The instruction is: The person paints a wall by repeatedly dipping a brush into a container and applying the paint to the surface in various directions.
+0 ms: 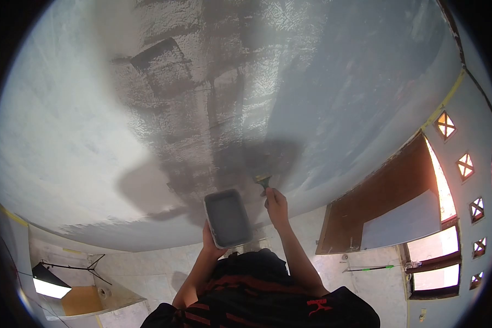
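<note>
My left hand (210, 237) is closed on the lower left side of a paint tray (247, 232) with grey paint (227, 216) in it. A paintbrush (263, 183) with a green handle is gripped in my right hand (276, 205), to the right of the tray. Its bristles point up at the wall (202, 131), right at the painted surface. Wet, glossy grey-brown strokes cover the middle of the wall, with a darker patch (158, 54) at upper left. Paler blue-white areas lie on both sides.
At the right, a brown board (361, 213) with a pale panel (402, 221) stands near a window (434, 273). A green-marked pole (372, 268) lies on the floor. A studio-type lamp (50, 283) on a black stand is at lower left. Yellow tape (445, 104) edges the wall.
</note>
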The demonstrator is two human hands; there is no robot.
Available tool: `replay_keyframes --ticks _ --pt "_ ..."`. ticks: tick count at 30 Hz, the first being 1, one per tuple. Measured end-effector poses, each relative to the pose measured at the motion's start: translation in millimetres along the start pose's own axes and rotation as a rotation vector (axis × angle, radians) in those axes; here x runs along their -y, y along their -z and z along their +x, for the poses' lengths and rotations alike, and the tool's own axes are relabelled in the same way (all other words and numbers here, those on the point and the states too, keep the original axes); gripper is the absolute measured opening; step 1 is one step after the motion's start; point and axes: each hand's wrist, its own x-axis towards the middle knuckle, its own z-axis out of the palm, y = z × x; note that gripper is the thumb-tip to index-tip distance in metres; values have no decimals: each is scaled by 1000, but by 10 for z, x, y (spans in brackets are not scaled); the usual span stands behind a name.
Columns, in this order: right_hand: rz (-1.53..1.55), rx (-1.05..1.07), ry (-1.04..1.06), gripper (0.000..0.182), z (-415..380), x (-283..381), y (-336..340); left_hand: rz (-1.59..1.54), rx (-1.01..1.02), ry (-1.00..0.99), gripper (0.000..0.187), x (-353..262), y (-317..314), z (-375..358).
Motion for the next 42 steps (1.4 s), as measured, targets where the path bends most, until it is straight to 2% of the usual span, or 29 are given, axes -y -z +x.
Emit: replay_keyframes --ticks 7,11,14,17,21,23,28,32,35,37,38,40,42 --pt "-232 -80 -81 47 -147 -728 151 -51 -16 19 57 -14 127 -35" --pt "-224 -62 -124 44 -257 -881 214 -33 1 -1 57 -7 214 -27" --pt "-210 -73 -160 42 -385 -714 236 -38 -17 -20 57 -9 142 -81" --pt "-209 -91 -82 45 -453 -350 201 -46 -57 -12 55 -30 66 -105" --pt "24 -53 -87 37 -371 34 35 -43 -61 -25 56 -15 80 -121" --pt "-30 -75 26 39 -258 14 -85 -59 -64 -16 57 -21 106 -120" --pt "-229 -110 102 46 -32 -1096 -85 -33 -106 -47 57 -68 135 -131" --pt "-264 -112 52 48 -97 -1472 -24 3 -141 -78 57 -91 223 -180" --pt "-238 -104 63 47 -236 -1605 29 0 -145 -87 57 -120 282 -234" --pt "-117 -101 -55 53 -341 -1616 80 -28 -121 -80 57 -130 173 -258" --pt "-114 -106 -49 53 -389 -1607 106 -23 -115 -78 57 -125 160 -228" --pt "120 -90 -89 44 -515 -1433 105 16 -112 -104 57 -118 176 -180" --pt "156 -90 -70 44 -510 -1185 73 -8 -116 -84 57 -131 198 -142"
